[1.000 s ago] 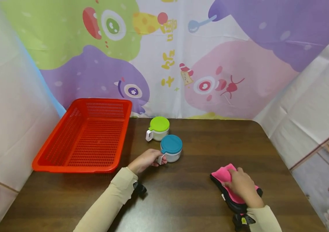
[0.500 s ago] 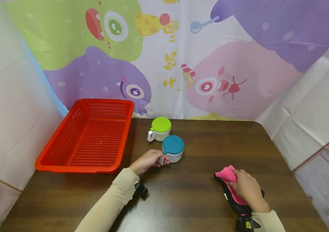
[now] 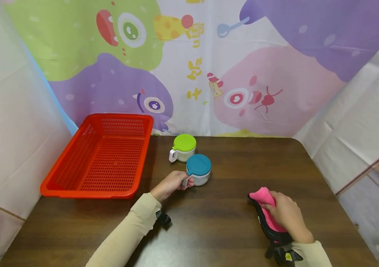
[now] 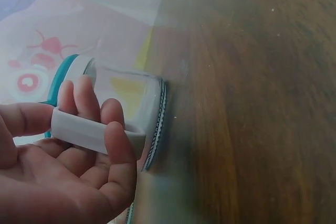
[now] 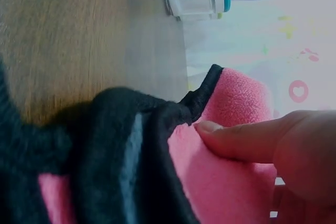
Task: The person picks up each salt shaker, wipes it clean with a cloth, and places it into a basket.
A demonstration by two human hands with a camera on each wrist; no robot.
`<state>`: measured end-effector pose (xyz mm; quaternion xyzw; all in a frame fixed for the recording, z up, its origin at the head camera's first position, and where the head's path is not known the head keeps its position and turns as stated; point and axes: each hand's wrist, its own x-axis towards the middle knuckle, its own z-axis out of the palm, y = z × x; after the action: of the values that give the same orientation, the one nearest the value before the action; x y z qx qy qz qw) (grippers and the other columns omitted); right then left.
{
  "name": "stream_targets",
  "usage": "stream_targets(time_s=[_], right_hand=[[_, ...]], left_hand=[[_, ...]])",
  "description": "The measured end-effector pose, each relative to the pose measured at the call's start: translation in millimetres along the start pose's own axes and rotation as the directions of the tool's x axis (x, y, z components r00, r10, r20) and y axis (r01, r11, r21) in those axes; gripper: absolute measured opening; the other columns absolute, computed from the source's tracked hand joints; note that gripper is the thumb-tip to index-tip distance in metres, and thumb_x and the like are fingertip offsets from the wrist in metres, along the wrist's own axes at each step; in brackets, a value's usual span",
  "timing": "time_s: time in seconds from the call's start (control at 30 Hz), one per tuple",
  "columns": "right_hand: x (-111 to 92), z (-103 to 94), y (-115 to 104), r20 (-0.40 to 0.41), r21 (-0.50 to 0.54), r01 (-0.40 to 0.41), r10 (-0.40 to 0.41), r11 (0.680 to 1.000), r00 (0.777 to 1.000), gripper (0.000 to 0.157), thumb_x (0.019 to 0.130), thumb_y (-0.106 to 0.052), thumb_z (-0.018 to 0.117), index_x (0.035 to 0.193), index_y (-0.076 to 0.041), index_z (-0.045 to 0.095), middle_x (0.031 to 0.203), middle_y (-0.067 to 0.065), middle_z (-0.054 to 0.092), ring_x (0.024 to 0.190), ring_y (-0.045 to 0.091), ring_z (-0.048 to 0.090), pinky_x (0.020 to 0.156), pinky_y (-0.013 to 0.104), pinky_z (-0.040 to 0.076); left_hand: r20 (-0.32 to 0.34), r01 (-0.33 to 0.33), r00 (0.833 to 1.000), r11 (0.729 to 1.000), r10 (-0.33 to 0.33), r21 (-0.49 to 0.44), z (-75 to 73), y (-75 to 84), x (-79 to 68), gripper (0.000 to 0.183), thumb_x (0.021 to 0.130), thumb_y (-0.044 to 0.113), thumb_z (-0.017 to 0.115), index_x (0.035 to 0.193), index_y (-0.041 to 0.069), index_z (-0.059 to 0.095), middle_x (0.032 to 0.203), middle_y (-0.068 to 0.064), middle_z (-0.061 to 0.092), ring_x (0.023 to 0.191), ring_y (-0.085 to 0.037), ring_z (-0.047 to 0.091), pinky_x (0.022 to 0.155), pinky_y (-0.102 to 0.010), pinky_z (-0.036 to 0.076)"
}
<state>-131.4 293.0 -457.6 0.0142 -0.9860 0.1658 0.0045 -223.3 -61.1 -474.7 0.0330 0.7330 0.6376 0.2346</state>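
My left hand [image 3: 172, 184] grips the white handle [image 4: 94, 132] of a clear seasoning jar [image 3: 200, 179] with a blue lid; in the left wrist view its fingers curl round that handle. Right behind stands a second jar [image 3: 184, 152], green-lidded, its handle pointing left. Over at the right, my right hand [image 3: 287, 215] holds a pink cloth [image 3: 266, 200] with black edging, bunched under the fingers. The right wrist view shows the thumb [image 5: 236, 141] pressed on the pink fleecy side of the cloth, with black folds nearer the camera.
A red plastic basket [image 3: 138, 163] with slotted walls sits on the left of the brown wooden table [image 3: 229, 230]. Behind the table hangs a cartoon-printed curtain [image 3: 189, 111]. Pale cloth walls close in both sides.
My right hand has shifted slightly right, and the cloth under it has become more bunched and narrower. My left hand keeps its grip on the blue-lidded jar's handle.
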Motion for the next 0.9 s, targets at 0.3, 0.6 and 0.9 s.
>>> stream_targets(time_s=[0.3, 0.6, 0.9], right_hand=[[2.0, -2.1, -1.6, -0.014, 0.024, 0.007, -0.006, 1.000, 1.000, 0.049, 0.083, -0.028, 0.073, 0.122, -0.001, 0.062, 0.109, 0.026, 0.067, 0.093, 0.043, 0.065, 0.068, 0.055, 0.049], [5.1, -6.4, -4.5, 0.011, 0.051, -0.003, 0.003, 0.999, 1.000, 0.047, 0.085, -0.026, 0.070, 0.122, 0.001, 0.060, 0.105, 0.024, 0.067, 0.086, 0.034, 0.063, 0.067, 0.049, 0.049], [3.4, -8.0, -7.0, 0.035, 0.086, 0.006, -0.009, 0.996, 0.999, 0.042, 0.088, -0.018, 0.066, 0.120, 0.007, 0.055, 0.106, 0.025, 0.064, 0.093, 0.039, 0.062, 0.080, 0.058, 0.050]], left_hand=[[-0.012, -0.018, 1.000, 0.999, 0.017, -0.027, 3.4, -2.3, -0.2, 0.028, 0.095, 0.009, 0.040, 0.099, -0.010, 0.060, 0.075, 0.002, 0.061, 0.071, -0.008, 0.056, 0.065, -0.022, 0.045], [-0.037, -0.027, 0.999, 0.998, 0.025, -0.048, 2.9, -4.4, 1.0, 0.024, 0.093, 0.010, 0.039, 0.086, -0.001, 0.059, 0.074, 0.001, 0.062, 0.071, -0.009, 0.057, 0.066, -0.023, 0.046], [-0.023, 0.012, 1.000, 0.996, -0.014, -0.086, 3.5, -4.1, 2.0, 0.028, 0.093, 0.011, 0.040, 0.096, -0.008, 0.061, 0.070, 0.002, 0.059, 0.067, -0.009, 0.055, 0.064, -0.022, 0.046]])
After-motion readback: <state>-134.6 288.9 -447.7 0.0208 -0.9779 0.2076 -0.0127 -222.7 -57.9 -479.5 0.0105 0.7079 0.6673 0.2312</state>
